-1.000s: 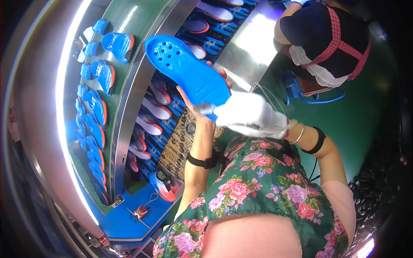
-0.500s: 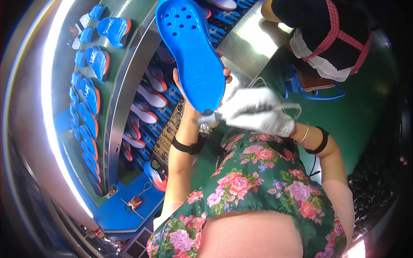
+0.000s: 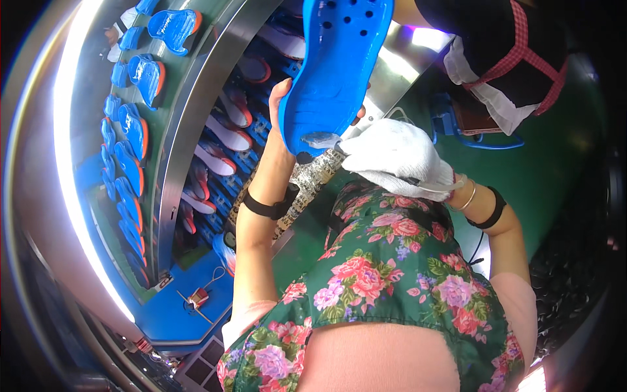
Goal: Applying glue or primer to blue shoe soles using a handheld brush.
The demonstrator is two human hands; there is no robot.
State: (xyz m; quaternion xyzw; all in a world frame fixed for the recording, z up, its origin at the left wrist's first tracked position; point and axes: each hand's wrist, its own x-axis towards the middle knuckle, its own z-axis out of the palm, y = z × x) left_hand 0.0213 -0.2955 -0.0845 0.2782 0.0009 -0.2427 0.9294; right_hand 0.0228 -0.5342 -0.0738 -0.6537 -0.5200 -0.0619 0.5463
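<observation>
My left hand (image 3: 279, 108) holds up a blue shoe sole (image 3: 330, 78), its inner face toward me and its heel end nearest. The thumb shows at the left edge, and fingertips show at the right edge. My right hand (image 3: 395, 157), in a white glove, is closed around a glue brush (image 3: 339, 148) with a pale tube running back along the wrist. Most of the brush is hidden in the glove. Its dark tip touches or nearly touches the heel, beside a glossy whitish wet patch (image 3: 320, 140).
Blue soles with orange edges lie along a lit green conveyor (image 3: 171, 98) at left. Below it, a rack holds several pale-lined shoes (image 3: 215, 160). A blue tabletop (image 3: 176, 320) is at lower left. A co-worker (image 3: 486, 59) and a blue-framed stool (image 3: 480, 140) are at upper right.
The sole has moved right and up and turned somewhat in my left hand. The glue brush has shifted to the heel's right side, and a whitish wet patch now shows there.
</observation>
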